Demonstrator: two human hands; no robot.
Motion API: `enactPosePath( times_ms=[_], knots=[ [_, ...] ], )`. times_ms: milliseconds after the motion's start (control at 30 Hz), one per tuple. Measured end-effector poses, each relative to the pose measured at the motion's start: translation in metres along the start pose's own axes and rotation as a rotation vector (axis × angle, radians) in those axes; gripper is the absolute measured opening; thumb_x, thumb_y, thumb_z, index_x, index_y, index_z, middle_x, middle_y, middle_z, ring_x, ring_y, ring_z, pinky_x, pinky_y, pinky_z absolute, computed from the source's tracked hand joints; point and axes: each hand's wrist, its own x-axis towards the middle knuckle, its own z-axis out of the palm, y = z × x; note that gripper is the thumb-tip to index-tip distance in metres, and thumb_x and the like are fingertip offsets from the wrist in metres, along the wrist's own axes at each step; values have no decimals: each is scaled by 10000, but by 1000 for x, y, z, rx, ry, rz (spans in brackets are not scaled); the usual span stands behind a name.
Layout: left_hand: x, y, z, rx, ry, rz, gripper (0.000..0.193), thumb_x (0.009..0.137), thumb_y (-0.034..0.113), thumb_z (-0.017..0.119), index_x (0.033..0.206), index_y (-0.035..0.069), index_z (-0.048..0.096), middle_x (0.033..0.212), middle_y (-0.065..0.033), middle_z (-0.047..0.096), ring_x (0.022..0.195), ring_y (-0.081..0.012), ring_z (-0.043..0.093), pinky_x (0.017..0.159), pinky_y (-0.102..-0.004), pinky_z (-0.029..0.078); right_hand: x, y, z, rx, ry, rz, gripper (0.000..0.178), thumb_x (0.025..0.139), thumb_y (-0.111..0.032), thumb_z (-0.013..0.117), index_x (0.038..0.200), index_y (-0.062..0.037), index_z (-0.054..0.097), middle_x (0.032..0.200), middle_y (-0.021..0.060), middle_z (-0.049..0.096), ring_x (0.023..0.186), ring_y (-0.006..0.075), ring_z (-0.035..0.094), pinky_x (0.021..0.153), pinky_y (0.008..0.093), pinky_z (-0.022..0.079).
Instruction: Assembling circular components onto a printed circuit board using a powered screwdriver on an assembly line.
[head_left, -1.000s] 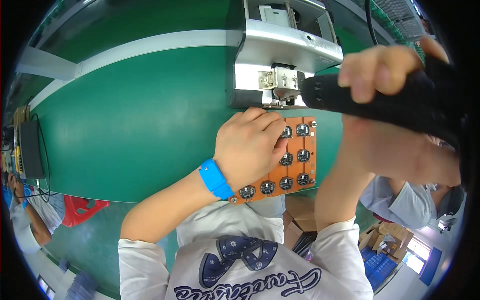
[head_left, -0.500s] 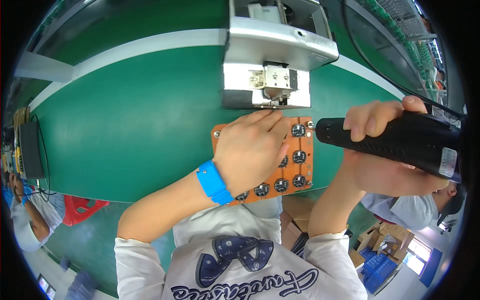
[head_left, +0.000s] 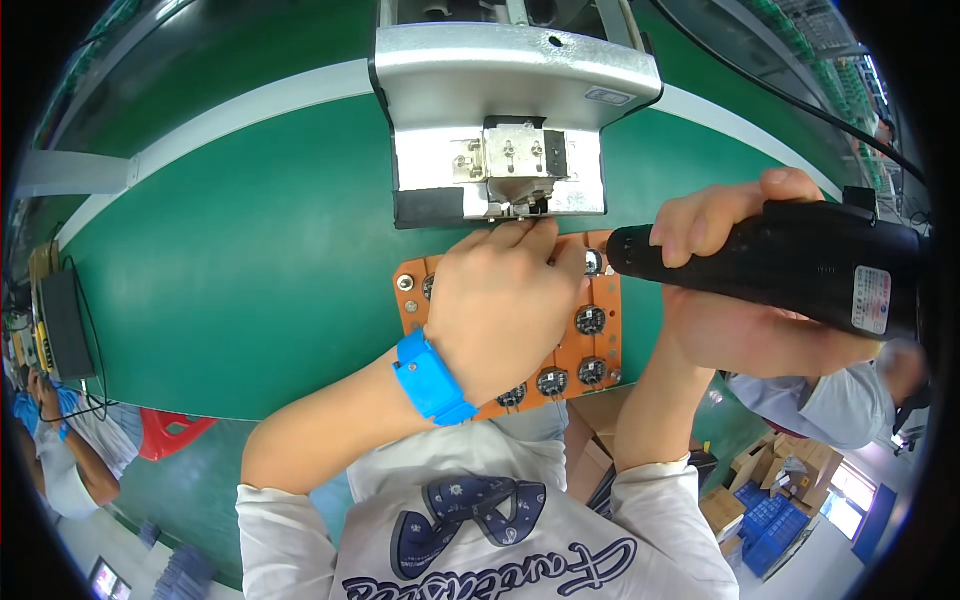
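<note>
My left hand [head_left: 505, 300] lies palm down over an orange fixture plate [head_left: 607, 345], fingers stretched toward the front edge of a metal machine [head_left: 498, 150]. Its fingertips are partly hidden there, and a blue wrist strap [head_left: 432, 377] circles that wrist. Small round black circuit boards [head_left: 591, 320] sit in rows on the plate, several of them covered by the hand. My right hand [head_left: 730, 325] is wrapped round a black electric screwdriver [head_left: 790, 262], held nearly level. Its nose points left, over the plate's far right corner, and hides part of a board there.
The fixture lies at the near edge of a green table [head_left: 250, 250]. A black cable [head_left: 800, 105] runs along the upper right. At the far left is a dark box [head_left: 62, 325] with wires. Other people sit at both sides, one near a red stool [head_left: 172, 432]. Cardboard boxes [head_left: 805, 460] stand at lower right.
The machine appears larger and further left in view, and the plate has shifted slightly left. The screwdriver's nose has come left, from beside the plate to over its corner.
</note>
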Motion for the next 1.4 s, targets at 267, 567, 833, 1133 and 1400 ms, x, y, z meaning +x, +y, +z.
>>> enactPosePath(
  times_ms=[267,567,833,1133,1400],
  knots=[
    [1,2,7,-56,52,25,131,770,109,676,850,5,669,817,-86,632,840,-240,667,720,-362,552,-8,5,-7,49,-6,-29,1084,786,-943,364,1294,7,491,758,118,528,626,231,520,613,382,433],
    [-2,3,10,-85,19,12,128,827,167,687,862,47,664,860,-63,639,909,-236,658,778,-375,547,6,-26,11,18,-102,-114,1035,801,-920,380,1306,-30,534,796,98,547,644,217,523,630,371,421],
    [-7,-1,15,-91,46,-6,165,797,121,661,940,43,686,921,-65,650,946,-233,637,837,-363,538,65,-3,61,91,-441,-129,1191,768,-969,323,1440,12,398,938,146,614,707,260,579,677,429,474],
    [-7,-3,12,-117,30,14,130,830,176,688,897,65,684,895,-51,648,921,-232,641,806,-370,534,24,-38,49,48,-149,-25,1049,805,-878,456,1413,-24,464,857,111,573,677,239,555,636,403,451],
    [-3,-4,0,-187,-23,-35,190,830,209,726,931,60,668,928,-55,664,952,-236,660,840,-379,535,1,-26,4,77,-125,70,1013,826,-872,419,1357,-10,446,823,126,551,678,243,552,638,397,447]
  ],
)
